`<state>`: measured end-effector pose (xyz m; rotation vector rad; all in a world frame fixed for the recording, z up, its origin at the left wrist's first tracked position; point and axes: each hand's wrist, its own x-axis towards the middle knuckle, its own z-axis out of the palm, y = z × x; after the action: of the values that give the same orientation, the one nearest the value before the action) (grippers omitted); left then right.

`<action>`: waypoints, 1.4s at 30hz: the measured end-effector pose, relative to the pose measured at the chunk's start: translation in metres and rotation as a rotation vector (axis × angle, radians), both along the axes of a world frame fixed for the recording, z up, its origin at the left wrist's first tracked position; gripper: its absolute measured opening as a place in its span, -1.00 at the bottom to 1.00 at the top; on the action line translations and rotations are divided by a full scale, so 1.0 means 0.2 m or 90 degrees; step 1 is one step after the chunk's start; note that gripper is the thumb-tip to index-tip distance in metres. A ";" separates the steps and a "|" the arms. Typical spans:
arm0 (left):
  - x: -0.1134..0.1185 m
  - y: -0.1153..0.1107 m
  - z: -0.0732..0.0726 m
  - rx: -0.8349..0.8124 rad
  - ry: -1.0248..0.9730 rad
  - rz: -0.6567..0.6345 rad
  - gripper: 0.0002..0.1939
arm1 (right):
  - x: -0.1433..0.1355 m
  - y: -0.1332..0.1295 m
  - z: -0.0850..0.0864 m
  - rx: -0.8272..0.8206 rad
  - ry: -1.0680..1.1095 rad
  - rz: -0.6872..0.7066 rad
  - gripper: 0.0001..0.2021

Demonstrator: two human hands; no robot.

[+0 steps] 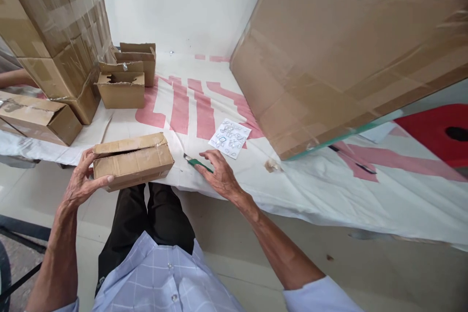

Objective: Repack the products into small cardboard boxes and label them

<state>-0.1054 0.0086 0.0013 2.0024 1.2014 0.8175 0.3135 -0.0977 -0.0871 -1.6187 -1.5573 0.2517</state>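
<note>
My left hand grips the left end of a small cardboard box, fingers behind it and thumb along the front. The box sits at the table's front edge, its top flaps folded in with a dark gap between them. To its right, my right hand is closed on the end of a green utility knife. The knife's tip points left towards the box, and its rear end is hidden under my fingers. Just beyond that hand lies a white sheet of paper with drawn shapes.
Two open cardboard boxes stand at the back left beside a tall taped cardboard stack. Another box lies at far left, near another person's arm. A large cardboard-covered panel leans at right, near a dark thin tool.
</note>
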 end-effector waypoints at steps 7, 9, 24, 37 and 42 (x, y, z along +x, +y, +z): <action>0.06 0.00 0.06 -0.002 0.030 -0.008 -0.37 | -0.15 0.01 0.15 0.025 0.110 0.163 -0.60; 0.06 0.00 0.07 0.001 0.042 -0.017 -0.38 | -0.24 0.06 0.22 0.054 0.105 0.217 -0.58; 0.03 0.02 0.04 -0.005 0.044 -0.029 -0.34 | -0.38 0.20 0.26 0.125 -0.051 0.207 -0.51; 0.05 0.00 0.05 -0.010 0.007 -0.035 -0.36 | -0.45 0.28 0.32 -0.006 0.345 0.120 -0.83; 0.03 0.01 0.03 -0.013 0.004 -0.041 -0.39 | -0.45 0.27 0.31 -0.048 0.429 0.124 -0.74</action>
<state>-0.0986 0.0106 0.0078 2.0175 1.1389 0.7654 0.2238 -0.0443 -0.0247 -1.2440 -1.1778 0.8723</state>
